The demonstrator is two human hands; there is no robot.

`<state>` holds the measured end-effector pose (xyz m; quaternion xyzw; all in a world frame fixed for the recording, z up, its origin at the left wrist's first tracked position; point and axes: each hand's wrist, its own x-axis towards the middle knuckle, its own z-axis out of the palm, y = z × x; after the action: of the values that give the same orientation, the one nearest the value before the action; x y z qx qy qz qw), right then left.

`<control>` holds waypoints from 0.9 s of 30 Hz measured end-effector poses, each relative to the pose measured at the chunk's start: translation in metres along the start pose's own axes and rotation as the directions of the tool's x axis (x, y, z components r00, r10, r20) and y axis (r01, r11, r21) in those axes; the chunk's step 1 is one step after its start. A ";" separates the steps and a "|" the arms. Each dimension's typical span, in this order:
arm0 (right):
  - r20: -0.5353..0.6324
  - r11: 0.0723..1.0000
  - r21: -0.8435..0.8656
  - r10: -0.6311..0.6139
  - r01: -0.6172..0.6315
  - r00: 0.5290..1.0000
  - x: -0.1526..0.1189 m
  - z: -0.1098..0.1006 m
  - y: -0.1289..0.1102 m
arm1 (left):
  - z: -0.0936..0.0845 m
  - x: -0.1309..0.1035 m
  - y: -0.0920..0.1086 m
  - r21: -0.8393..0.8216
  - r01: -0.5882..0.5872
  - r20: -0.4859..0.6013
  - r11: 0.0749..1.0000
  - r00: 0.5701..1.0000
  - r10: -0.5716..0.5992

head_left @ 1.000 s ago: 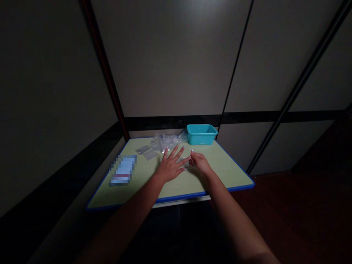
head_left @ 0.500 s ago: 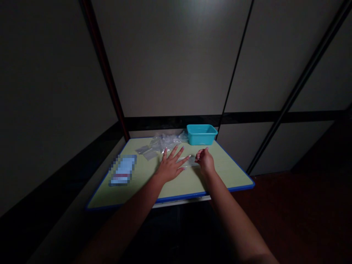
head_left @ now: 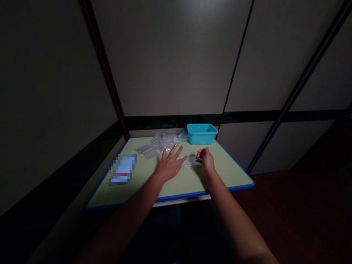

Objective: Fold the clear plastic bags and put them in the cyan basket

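My left hand (head_left: 169,165) lies with its fingers spread over the left end of a clear plastic bag (head_left: 190,160), which rests flat on the pale green table (head_left: 143,187). At the bag's right end is my right hand (head_left: 206,160), its fingers curled together at the bag's edge; what they pinch, if anything, is too small to make out. Behind my left hand sits a loose pile of clear plastic bags (head_left: 167,140), with a few flat ones at its left.
A turquoise basket (head_left: 201,137) stands at the back right of the table. A phone-like blue and white flat object (head_left: 123,169), blurred by pixels, lies at the left. A wall (head_left: 176,73) rises behind the table's blue-edged top.
My left hand has shifted very slightly left, its thumb now closer to the index finger. My right hand has barely moved.
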<state>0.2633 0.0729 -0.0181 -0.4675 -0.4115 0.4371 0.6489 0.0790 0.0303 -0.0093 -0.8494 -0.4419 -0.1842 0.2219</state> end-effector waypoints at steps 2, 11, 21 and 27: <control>-0.017 1.000 -0.023 -0.008 0.008 1.000 0.000 0.000 0.000 | 0.000 0.000 0.000 0.003 -0.004 0.000 1.000 1.000 0.004; 0.005 0.951 -0.263 -0.167 0.163 0.986 0.000 0.000 0.004 | 0.006 -0.002 -0.004 -0.001 0.007 0.028 1.000 1.000 -0.007; 0.679 0.236 -0.711 -0.015 0.663 0.734 -0.035 0.018 0.000 | 0.025 -0.005 -0.012 -0.086 0.215 0.221 0.973 0.956 -0.192; 0.695 0.239 -0.711 0.091 0.662 0.713 -0.040 0.025 0.002 | 0.028 -0.005 -0.013 -0.087 0.274 0.340 0.958 0.912 -0.230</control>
<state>0.2286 0.0417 -0.0194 -0.4920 -0.8527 0.0952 0.1472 0.0685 0.0487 -0.0319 -0.8168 -0.5652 -0.0971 0.0632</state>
